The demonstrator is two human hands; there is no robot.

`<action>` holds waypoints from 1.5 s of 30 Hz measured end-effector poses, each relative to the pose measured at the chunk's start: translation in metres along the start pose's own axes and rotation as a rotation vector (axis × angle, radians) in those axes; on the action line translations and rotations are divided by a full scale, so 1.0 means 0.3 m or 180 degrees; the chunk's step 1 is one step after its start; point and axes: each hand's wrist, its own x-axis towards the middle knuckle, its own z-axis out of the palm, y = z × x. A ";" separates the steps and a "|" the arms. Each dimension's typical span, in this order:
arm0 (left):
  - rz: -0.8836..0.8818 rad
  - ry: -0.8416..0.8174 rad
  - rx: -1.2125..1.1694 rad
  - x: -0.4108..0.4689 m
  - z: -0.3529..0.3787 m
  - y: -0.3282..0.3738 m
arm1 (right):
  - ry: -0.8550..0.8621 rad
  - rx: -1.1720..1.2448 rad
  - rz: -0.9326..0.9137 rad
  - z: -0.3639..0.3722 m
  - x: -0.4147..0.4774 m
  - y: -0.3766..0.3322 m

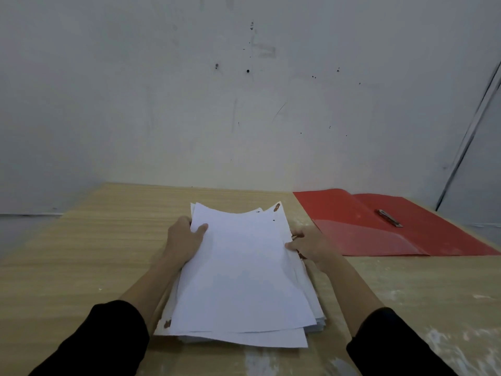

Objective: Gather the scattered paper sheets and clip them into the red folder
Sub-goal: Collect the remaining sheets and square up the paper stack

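A loose stack of white paper sheets (241,272) lies in the middle of the wooden table, its edges uneven and a few sheets stained brown. My left hand (184,237) grips the stack's left edge, thumb on top. On the opposite side, my right hand (309,244) holds the right edge with fingers pinched on the sheets. The red folder (360,229) lies open flat at the right back of the table, apart from the stack. Its metal clip (389,217) rests on the right half.
The wooden table (95,248) runs up to a white wall (244,104) at the back. White smears mark the table's right front part. A dark diagonal strip (466,142) leans along the wall at the far right.
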 end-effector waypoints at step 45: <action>-0.1083 0.0425 -0.1512 0.031 -0.382 -0.116 | 0.0264 -0.1682 0.0177 0.071 0.020 -0.016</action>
